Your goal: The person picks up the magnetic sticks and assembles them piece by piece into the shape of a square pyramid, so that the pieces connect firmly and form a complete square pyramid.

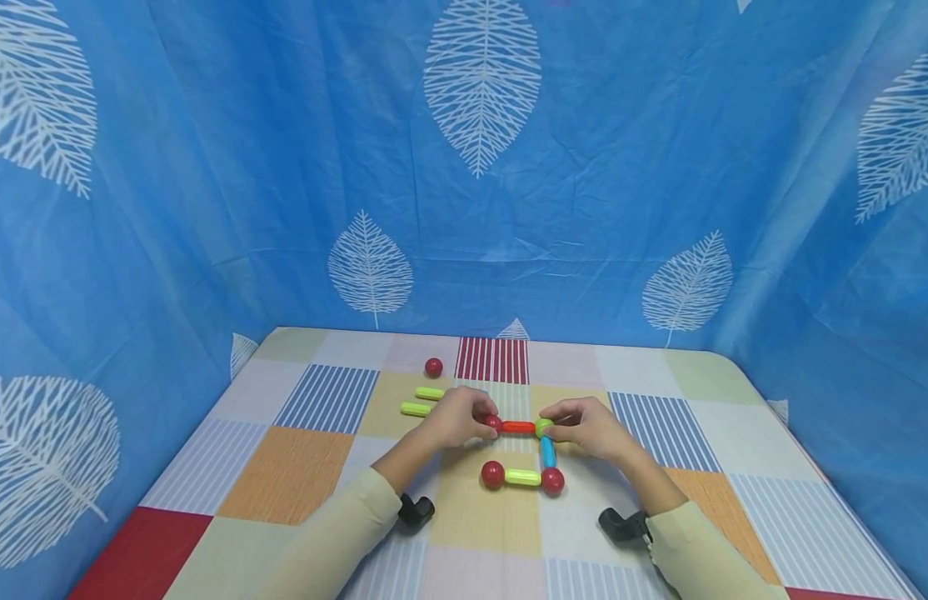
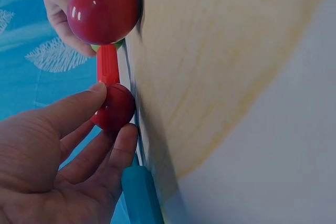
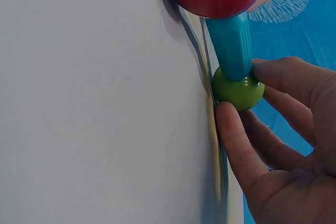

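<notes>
My left hand [image 1: 458, 417] pinches a red ball [image 2: 115, 107] between thumb and fingers. From that ball a red rod [image 1: 519, 427] runs right to a green ball [image 3: 239, 92], which my right hand [image 1: 584, 425] grips with thumb and fingertips. A blue rod [image 3: 229, 45] joins the green ball to a second red ball [image 1: 552, 481] nearer the front. From there a yellow-green rod [image 1: 522, 477] leads left to a third red ball [image 1: 492, 475]. The joined pieces form a U shape open to the left. Beside my left fingers lies another blue rod [image 2: 140, 195].
Two yellow-green rods, one farther back [image 1: 430, 393] and one nearer [image 1: 416, 409], lie left of my left hand. Behind them a loose red ball [image 1: 433, 367] rests on the patchwork tablecloth [image 1: 284, 475]. A blue leaf-print curtain [image 1: 584, 208] surrounds the table's back and sides.
</notes>
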